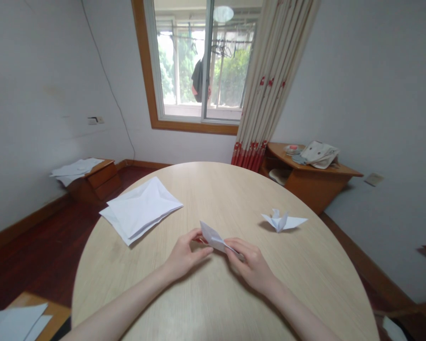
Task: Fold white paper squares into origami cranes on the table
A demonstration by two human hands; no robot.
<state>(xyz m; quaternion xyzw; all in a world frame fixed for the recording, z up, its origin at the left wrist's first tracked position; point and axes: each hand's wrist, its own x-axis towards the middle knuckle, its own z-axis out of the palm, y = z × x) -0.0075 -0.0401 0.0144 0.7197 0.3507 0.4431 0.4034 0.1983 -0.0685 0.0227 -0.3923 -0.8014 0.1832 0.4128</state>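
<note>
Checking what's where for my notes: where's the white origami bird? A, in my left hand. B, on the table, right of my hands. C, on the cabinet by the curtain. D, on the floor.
B. The white origami bird sits on the pale wooden table, apart from the right hand, which with the left hand holds a folded white paper.

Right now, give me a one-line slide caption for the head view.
Left hand and right hand hold a small white paper over a round table, a paper crane nearby.

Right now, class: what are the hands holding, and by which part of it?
A folded paper: the left hand pinches its left end, the right hand its right end.
</note>
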